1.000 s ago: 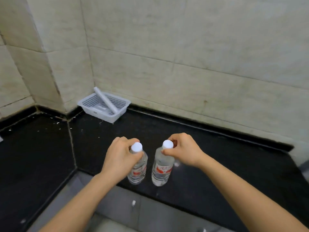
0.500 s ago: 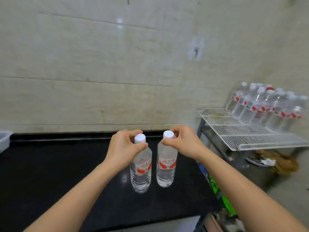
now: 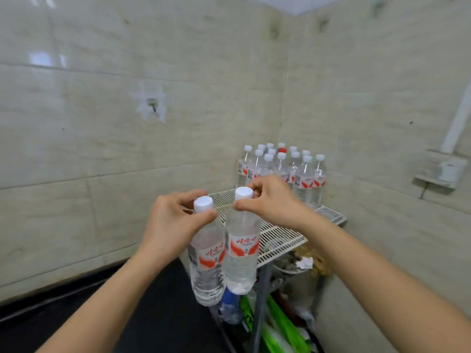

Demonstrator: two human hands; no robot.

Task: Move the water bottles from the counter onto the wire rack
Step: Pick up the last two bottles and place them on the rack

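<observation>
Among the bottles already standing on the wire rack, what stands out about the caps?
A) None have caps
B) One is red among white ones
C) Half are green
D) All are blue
B: in the cluster of bottles on the wire rack, one red cap shows near the back among white caps.

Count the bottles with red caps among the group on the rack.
1: a clear plastic bottle with a red cap stands in the back row of the white-capped bottles on the white wire rack. Others may be hidden behind the front rows.

Clear bottles (image 3: 207, 261), red-white labels, white caps (image 3: 203, 203)
</observation>
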